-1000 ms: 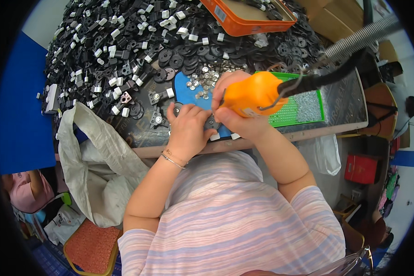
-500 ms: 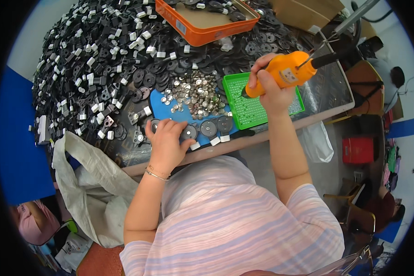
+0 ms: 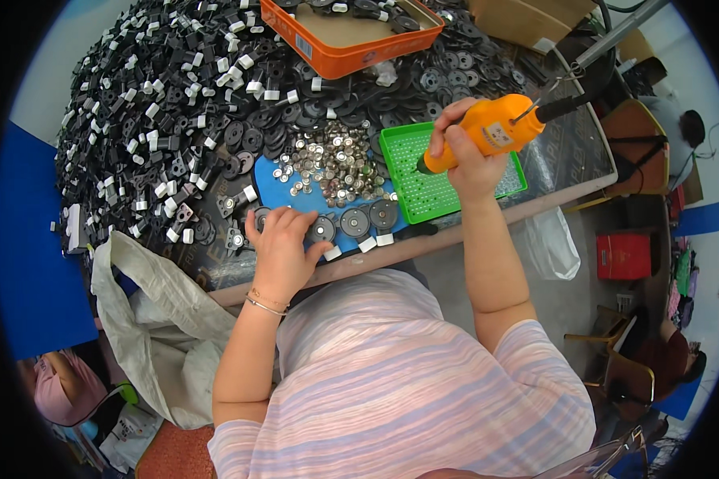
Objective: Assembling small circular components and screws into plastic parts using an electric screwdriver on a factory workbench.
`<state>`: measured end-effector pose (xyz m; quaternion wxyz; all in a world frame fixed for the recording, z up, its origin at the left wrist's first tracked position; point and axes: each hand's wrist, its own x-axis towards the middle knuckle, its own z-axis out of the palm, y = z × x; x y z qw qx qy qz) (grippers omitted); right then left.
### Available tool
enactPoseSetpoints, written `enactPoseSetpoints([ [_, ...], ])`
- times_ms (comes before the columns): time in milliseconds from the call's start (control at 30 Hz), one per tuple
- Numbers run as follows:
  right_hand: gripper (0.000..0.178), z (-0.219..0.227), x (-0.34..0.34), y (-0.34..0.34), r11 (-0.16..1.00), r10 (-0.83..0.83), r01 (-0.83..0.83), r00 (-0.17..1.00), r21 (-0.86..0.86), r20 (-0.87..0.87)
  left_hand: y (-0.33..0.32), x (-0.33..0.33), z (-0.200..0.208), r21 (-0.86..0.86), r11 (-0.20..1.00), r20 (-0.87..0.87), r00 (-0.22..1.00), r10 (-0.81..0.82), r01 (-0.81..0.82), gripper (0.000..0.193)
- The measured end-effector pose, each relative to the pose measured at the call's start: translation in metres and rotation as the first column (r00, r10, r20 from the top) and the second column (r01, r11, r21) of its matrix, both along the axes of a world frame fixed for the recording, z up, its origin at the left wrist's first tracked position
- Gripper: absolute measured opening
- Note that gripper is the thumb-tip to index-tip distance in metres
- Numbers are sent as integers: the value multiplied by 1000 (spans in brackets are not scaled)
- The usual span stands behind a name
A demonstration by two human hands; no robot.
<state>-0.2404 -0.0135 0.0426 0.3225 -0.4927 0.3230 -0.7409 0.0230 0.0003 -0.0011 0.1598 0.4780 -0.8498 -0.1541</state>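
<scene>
worktable: orng driver aslant, tip lower-l, r hand round it, l hand half-curled over disc

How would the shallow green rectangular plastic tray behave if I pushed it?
The shallow green tray would probably stay stiff, judging by its raised rim. Being low and broad, it would likely slide rather than tip.

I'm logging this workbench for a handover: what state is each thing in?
Right hand: closed around orange driver
Orange driver: tilted, tip at or over green tray
Left hand: palm down, fingers at white-tabbed discs
White-tabbed discs: lying in a row
Silver caps: heaped loose
Green tray: open-topped
Orange tin: lidless, holding black parts
White sack: slumped
</scene>
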Motion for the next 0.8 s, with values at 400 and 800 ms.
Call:
enactPoseSetpoints([
  [400,16,7,0,-2,1000,20,-21,998,7,59,2,2,1,6,1000,-9,1000,1,-1,44],
  [800,32,17,102,4,908,413,-417,907,-42,-84,0,2,-5,-35,999,-41,999,-3,1,43],
])
